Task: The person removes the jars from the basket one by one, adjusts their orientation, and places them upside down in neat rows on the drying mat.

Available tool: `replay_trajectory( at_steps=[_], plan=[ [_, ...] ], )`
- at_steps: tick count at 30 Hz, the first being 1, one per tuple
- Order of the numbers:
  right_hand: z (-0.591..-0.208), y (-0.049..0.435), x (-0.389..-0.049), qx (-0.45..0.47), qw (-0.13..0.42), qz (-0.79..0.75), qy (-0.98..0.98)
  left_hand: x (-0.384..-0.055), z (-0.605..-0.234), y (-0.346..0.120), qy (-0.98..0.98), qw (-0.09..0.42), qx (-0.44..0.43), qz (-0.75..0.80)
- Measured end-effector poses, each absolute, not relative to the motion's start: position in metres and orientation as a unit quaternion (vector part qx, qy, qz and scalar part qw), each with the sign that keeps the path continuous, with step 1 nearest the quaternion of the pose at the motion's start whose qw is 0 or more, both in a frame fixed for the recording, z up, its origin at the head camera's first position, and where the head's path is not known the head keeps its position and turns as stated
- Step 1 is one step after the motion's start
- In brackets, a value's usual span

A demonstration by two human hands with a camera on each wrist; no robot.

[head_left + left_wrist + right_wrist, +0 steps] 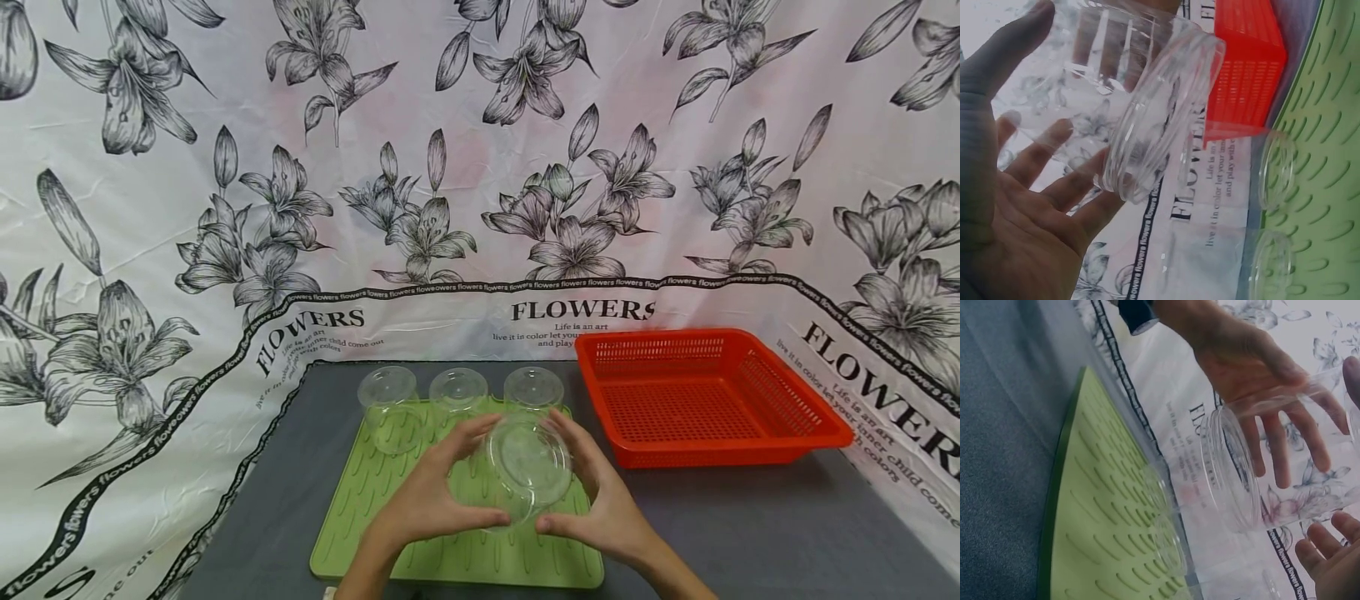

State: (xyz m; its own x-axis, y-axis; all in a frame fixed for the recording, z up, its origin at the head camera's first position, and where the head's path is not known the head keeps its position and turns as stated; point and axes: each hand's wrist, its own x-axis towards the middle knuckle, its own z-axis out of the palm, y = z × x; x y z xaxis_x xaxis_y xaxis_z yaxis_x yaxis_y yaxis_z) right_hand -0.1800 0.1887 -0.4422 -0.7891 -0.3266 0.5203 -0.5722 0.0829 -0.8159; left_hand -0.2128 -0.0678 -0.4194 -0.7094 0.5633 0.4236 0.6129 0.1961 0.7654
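A clear plastic jar (528, 462) is held between both hands above the green ridged mat (352, 533). My left hand (431, 496) grips it from the left, thumb in front and fingers behind. From the right, my right hand (603, 500) holds the same jar in a like way. Both wrist views show the jar's ridged rim (1160, 119) facing down toward the mat. Three similar clear jars, a left one (390, 417), a middle one (459, 390) and a right one (534, 386), stand in a row along the mat's back edge.
A red plastic basket (712, 454) with slotted walls stands to the right of the mat on the grey tabletop (720, 525). White floral cloth (420, 325) hangs behind the table and along its sides.
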Motion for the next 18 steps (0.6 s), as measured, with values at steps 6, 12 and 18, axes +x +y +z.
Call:
replay_trajectory(
  at_steps=[6, 12, 18],
  plan=[
    [-0.44, 0.186, -0.182, 0.315, 0.102, 0.609, -0.721, -0.214, -0.427, -0.066, -0.735, 0.025, -0.388, -0.555],
    [-0.435, 0.182, -0.183, 0.322, 0.112, 0.603, -0.721, -0.216, -0.435, -0.062, -0.711, 0.041, -0.4, -0.578],
    [-0.435, 0.18, -0.185, 0.322, 0.119, 0.607, -0.717, -0.215, -0.439, -0.06, -0.705, 0.037, -0.397, -0.587]
  ],
)
